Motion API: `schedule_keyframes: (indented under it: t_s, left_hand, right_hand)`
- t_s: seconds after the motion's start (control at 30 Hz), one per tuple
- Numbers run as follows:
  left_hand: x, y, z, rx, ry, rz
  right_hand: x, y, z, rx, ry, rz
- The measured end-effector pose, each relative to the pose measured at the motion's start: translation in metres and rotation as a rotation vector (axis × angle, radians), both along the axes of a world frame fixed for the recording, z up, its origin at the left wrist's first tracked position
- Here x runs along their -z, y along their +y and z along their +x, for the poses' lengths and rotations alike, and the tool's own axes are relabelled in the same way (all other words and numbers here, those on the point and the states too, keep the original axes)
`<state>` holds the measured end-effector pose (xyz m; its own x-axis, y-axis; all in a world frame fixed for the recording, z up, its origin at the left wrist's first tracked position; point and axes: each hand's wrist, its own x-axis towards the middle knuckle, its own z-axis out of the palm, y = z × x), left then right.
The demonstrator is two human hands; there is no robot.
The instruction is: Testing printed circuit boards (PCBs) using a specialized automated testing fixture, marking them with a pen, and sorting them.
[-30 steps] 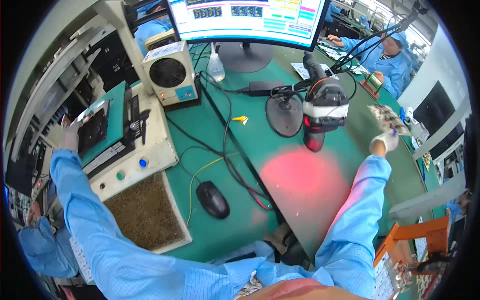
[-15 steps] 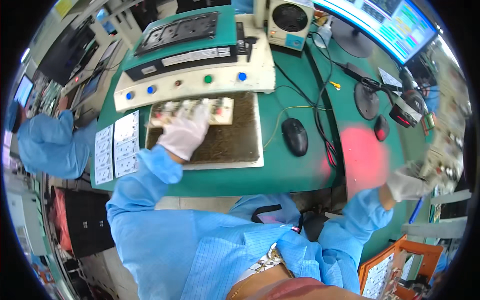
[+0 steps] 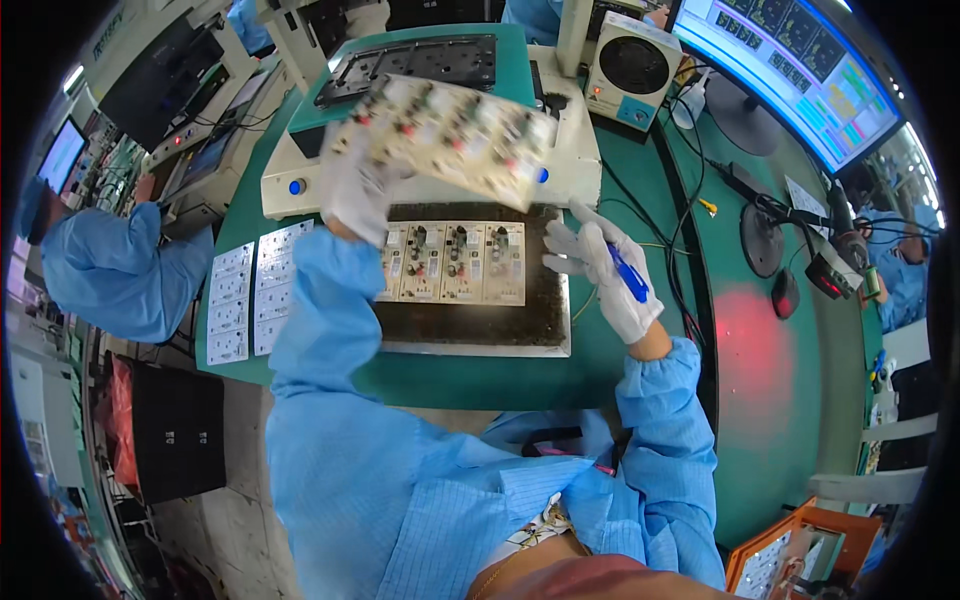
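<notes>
My left hand [image 3: 357,190], in a white glove, grips the left end of a populated circuit board panel [image 3: 455,135]. That panel is tilted and slightly blurred, raised in front of the green-topped test fixture [image 3: 415,35]. Below it, a second circuit board panel [image 3: 463,262] lies flat on the brown mat [image 3: 470,328], its left end partly behind my left sleeve. My gloved right hand [image 3: 610,265] is just right of this panel, over the mat's right edge. A blue pen [image 3: 628,272] is held in it, while the thumb and some fingers stretch toward the panel.
Two white printed sheets [image 3: 230,305] lie left of the mat. A fan unit [image 3: 633,70], a monitor [image 3: 790,75] and loose cables stand behind on the right. A handheld scanner [image 3: 835,265] casts red light on the green table. A co-worker in blue [image 3: 120,270] sits at left.
My left hand has gone from a panel on the mat to holding one raised. My right hand has come from the far right to the mat, now with the blue pen.
</notes>
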<state>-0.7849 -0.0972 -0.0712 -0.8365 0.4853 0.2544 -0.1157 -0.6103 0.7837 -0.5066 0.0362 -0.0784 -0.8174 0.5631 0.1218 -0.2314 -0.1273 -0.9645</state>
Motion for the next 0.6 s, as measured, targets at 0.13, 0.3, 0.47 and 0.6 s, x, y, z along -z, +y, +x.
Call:
schedule_keyframes:
  t_s: [0.13, 0.3, 0.47, 0.6]
  left_hand:
    - [-0.001, 0.028, -0.114, -0.102, 0.015, 0.105]
    - [-0.021, 0.071, -0.152, -0.327, -0.097, 0.025]
    - [-0.028, 0.089, -0.174, -0.26, -0.258, -0.026]
    - [-0.052, 0.078, -0.165, -0.21, 0.128, -0.797]
  right_hand:
    - [-0.005, 0.006, 0.025, -0.003, -0.116, 0.2]
    - [0.014, 0.021, 0.069, 0.158, -0.17, 0.13]
    - [0.035, 0.026, 0.108, 0.296, -0.258, 0.038]
    - [0.033, 0.03, 0.115, 0.34, -0.278, 0.043]
